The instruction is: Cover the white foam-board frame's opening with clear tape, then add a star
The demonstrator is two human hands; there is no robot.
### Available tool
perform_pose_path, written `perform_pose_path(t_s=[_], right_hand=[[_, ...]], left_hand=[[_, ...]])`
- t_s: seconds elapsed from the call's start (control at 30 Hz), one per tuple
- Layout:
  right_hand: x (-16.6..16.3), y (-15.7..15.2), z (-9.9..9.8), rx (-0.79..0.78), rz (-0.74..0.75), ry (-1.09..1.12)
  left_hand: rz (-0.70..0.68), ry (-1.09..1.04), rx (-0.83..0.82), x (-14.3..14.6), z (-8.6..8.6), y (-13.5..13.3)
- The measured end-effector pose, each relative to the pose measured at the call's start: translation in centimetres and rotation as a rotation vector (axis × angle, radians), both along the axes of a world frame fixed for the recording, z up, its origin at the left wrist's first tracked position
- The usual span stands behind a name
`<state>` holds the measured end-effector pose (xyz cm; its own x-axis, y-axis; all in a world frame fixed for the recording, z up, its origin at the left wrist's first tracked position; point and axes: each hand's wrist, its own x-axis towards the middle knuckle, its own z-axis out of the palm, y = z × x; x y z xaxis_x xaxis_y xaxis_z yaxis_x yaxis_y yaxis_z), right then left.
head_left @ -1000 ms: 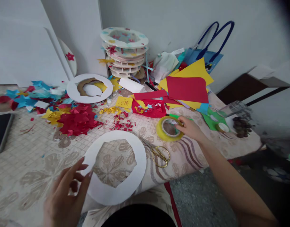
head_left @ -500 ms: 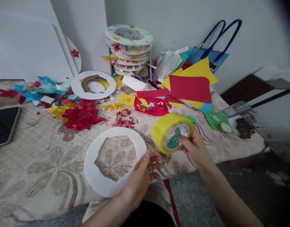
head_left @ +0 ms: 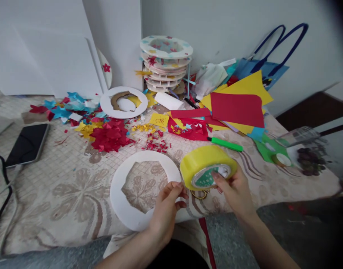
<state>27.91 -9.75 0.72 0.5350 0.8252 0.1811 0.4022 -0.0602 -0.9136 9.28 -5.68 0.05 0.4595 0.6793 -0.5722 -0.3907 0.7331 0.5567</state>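
My right hand (head_left: 238,192) grips a big roll of yellow packing tape (head_left: 206,158), with the thumb in the core beside its green label. My left hand (head_left: 165,209) is closed in a pinch by the roll's lower left edge. Whatever lies between its thumb and forefinger is too small to make out. Under and beside that hand a white ring (head_left: 119,203) with an angular cut-out lies flat on the patterned tablecloth (head_left: 62,198). Scissors with gold-coloured handles (head_left: 199,194) show partly below the tape roll.
Paper stars (head_left: 111,134) and scraps lie behind the ring. A green cutter (head_left: 227,144) lies beyond the tape, near red card (head_left: 237,109). At the back stands a decorated tiered stack (head_left: 167,56). A phone (head_left: 28,144) with cables is at left, grapes (head_left: 311,160) at right.
The tape roll has tipped flatter in my right hand. My left fingers have drawn together near its edge. The view has swung left, bringing the whole phone and cables into sight.
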Motion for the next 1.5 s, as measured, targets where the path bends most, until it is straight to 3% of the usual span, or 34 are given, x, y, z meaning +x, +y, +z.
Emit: perform_pose_path(t_s=[0.13,0.37,0.53,0.67,0.83,0.93,1.03,1.1,1.3,1.5], right_hand=[[-0.4,-0.2,0.9,0.000,-0.003,0.015],[-1.5,-0.6,1.9,0.040,0.012,-0.146],[-2.3,-0.8,2.5,0.025,-0.026,-0.176],[-2.5,-1.0,3.1,0.042,0.032,-0.192],[-1.8,-1.7,4.1,0.010,0.110,-0.245],[-0.3,-2.1,4.7,-0.048,0.123,-0.458],[1.4,-2.3,4.8,-0.026,0.207,-0.740],[2.3,-2.3,4.5,-0.012,0.300,-0.812],[4.2,-3.1,2.5,-0.171,0.379,-0.769],[6.4,-5.0,2.1,-0.300,0.663,-0.663]], left_hand=[[0.023,0.025,0.065,-0.9,0.1,0.5],[0.065,0.088,0.203,-2.3,0.2,1.4],[0.013,0.162,0.245,-2.8,0.6,1.5],[-0.063,0.182,0.269,-3.7,1.5,2.0],[-0.082,0.267,0.298,-6.7,2.0,3.3],[-0.071,0.362,0.373,-9.7,2.2,4.1],[-0.103,0.439,0.384,-12.7,2.6,4.7],[-0.140,0.498,0.393,-14.2,2.8,4.8],[-0.146,0.681,0.461,-17.2,2.3,5.1],[-0.275,0.758,0.429,-19.7,1.0,4.6]])
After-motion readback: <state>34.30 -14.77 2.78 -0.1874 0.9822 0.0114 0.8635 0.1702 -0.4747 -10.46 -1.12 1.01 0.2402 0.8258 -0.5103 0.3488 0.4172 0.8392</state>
